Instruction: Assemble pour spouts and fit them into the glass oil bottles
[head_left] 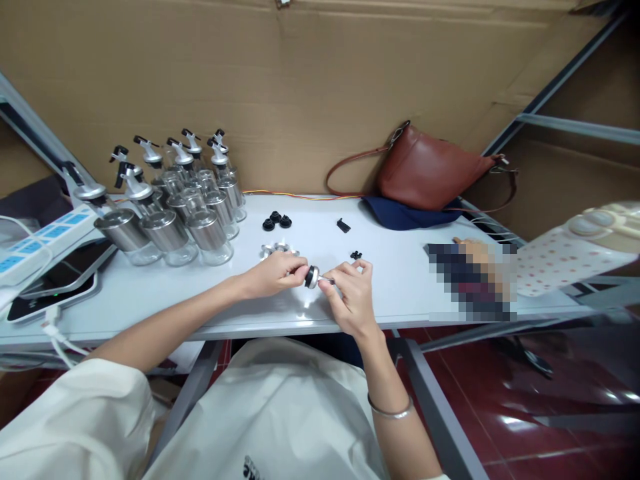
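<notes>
Over the front part of the white table, my left hand (274, 273) pinches the black side of a bottle pourer top (312, 277). My right hand (353, 293) has its thumb and fingers closed on the slim silver spout end of the same piece. Silver pourer parts (280, 247) lie just beyond my left hand and are partly covered by it. Three black round stoppers (276, 221) sit farther back. A black lever (343, 225) lies right of them, and several tiny black pieces (356, 255) lie just beyond my right hand.
Glass bottles with steel sleeves (165, 230) and pourers crowd the left. Beside them are a white power strip (45, 240) and a phone (70, 267). A brown bag (433, 170) rests on dark blue cloth (395, 213) at back right. A dotted bottle (565, 260) stands far right.
</notes>
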Demonstrator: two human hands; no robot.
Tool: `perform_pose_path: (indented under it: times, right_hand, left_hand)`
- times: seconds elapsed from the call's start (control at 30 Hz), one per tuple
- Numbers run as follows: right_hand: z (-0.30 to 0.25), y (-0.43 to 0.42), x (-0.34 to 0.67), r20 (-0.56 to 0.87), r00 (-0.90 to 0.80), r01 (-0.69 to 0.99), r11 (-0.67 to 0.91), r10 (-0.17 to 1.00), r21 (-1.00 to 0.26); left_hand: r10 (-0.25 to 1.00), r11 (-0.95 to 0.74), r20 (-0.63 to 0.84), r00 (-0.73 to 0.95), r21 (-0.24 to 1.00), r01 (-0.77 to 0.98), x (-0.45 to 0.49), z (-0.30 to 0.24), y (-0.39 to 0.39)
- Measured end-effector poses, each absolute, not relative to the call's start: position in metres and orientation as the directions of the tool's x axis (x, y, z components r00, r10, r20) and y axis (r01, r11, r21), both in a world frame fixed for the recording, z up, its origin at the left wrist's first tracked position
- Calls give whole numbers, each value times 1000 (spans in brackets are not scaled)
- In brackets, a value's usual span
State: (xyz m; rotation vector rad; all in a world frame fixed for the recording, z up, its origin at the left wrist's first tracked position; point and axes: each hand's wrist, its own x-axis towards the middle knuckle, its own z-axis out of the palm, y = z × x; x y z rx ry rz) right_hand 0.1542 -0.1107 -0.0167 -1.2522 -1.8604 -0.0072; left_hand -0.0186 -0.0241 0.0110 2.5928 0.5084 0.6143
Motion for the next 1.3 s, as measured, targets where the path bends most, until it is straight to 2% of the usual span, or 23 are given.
perform_pose_path:
  times: [0.1,0.2,0.3,0.4,0.47,0.53,0.6,0.7,0.77,0.87,0.97,1.13,1.3]
  right_hand:
    - [-15,-111,155,566,-116,671,484,816,-561]
    - [-17,-109,157,447,-113,542,432,888,-721]
    - [-21,-107,160,323,-116,412,341,939,-845]
    - [-25,-105,161,248,-93,327,265,964,-907]
    - [-26,-104,161,246,-68,308,255,967,-917]
    - [-24,-104,161,285,-52,314,287,957,-905]
    - [-22,-104,161,358,-31,332,348,933,-877]
    - [-21,-103,161,459,0,396,422,888,-816]
    - [-22,-100,161,490,-9,462,438,872,-771]
    - [-27,-97,159,458,-43,547,404,888,-733]
    - [-31,-95,158,374,-79,583,347,924,-734]
    - [-31,-94,160,363,-83,575,342,928,-744]
    - [-38,-84,155,442,196,649,223,875,-728]
  left_hand:
    - [286,-958,428,857,156,241,-20,9,-23]
    - [143,-971,439,887,-111,211,-23,7,-20]
    - [6,-933,447,895,-320,167,-26,11,-19]
    - [-73,-885,461,884,-439,156,-27,17,-19]
    - [-49,-876,474,879,-443,190,-27,22,-17]
    - [31,-882,480,877,-400,250,-28,30,-12]
    - [169,-878,497,851,-317,359,-30,41,-2]
    - [449,-785,476,756,-195,589,-35,61,14]
    - [593,-708,360,720,-193,680,-36,70,24]
    - [729,-647,107,676,-214,732,-29,74,34]
    - [780,-620,-49,624,-199,759,-17,70,42]
    - [788,-613,-81,610,-186,768,-4,59,52]
    - [809,-585,-72,584,-201,786,-3,48,61]
